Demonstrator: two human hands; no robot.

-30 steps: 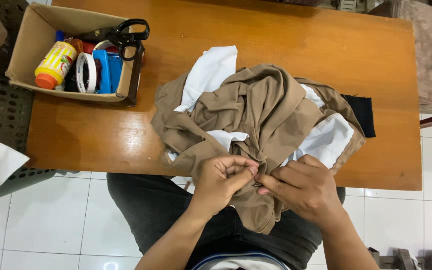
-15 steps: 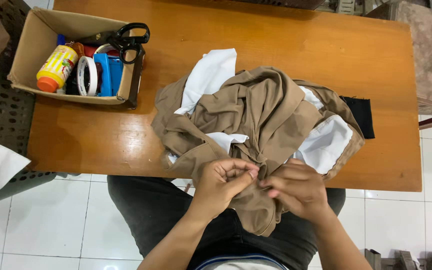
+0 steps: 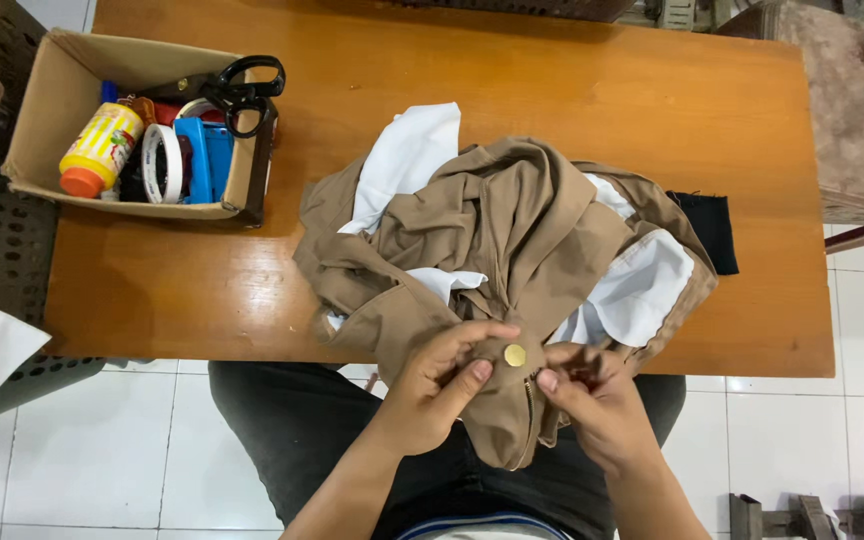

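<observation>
A crumpled tan garment (image 3: 512, 230) with white lining lies on the wooden table (image 3: 572, 90) and hangs over its near edge onto my lap. My left hand (image 3: 442, 385) pinches the tan cloth at the waistband, thumb just below a round brass button (image 3: 515, 354). My right hand (image 3: 592, 395) grips the cloth on the other side of the button, beside a short zipper. Both hands hold the hanging part just off the table's edge.
A cardboard box (image 3: 42, 160) at the table's far left holds a yellow bottle (image 3: 100, 150), a tape roll (image 3: 160, 163), a blue item and black scissors (image 3: 242, 85). A dark cloth piece (image 3: 712, 225) lies to the right of the garment. White tiled floor below.
My hands have turned the waistband so the brass button now faces up between them. My right hand has slid slightly lower and right.
</observation>
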